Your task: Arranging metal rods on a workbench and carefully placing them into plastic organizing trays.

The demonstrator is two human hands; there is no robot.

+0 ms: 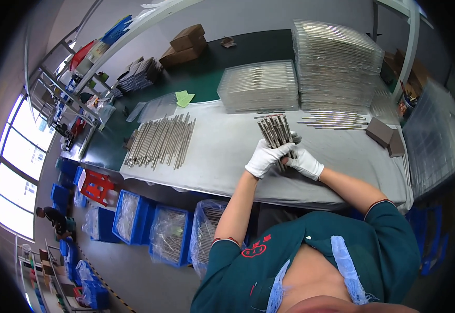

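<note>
Both hands wear white gloves and clasp one bundle of thin metal rods [275, 130] over the cloth-covered table. My left hand [265, 158] wraps the bundle from the left side. From the right and below, my right hand [304, 160] grips it too; some of its fingers are hidden behind the rods. The bundle's upper ends fan out slightly, tilted away from me. Just beyond it lie a few loose rods on the cloth. To the right is another small row of rods [334, 120]. A wide layer of similar rods [160, 140] is spread at the left.
Clear plastic trays of rods [258, 86] stand behind the bundle, beside a taller tray stack [337, 65]. Grey-brown blocks [384, 134] sit at the right. Blue crates [169, 235] line the floor along the table, near a red stool [97, 186]. A person [56, 221] is far left.
</note>
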